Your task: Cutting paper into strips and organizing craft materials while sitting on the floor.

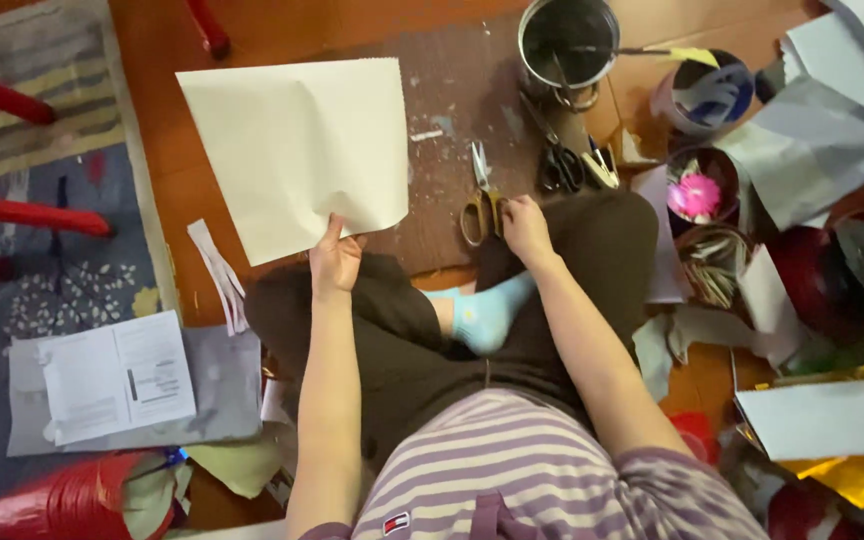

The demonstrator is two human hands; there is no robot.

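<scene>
Holding large cream paper sheet (297, 150) by its lower edge, my left hand (335, 262) fingers pinched on it, above brown cardboard mat (452, 90) | right hand (526, 228) fingers closing on yellow-handled metal scissors (481, 195), not lifted | sheet uncut; cutting remains.

metal pot (567, 40), black scissors (557, 160), printed leaflet (117, 378)
</scene>
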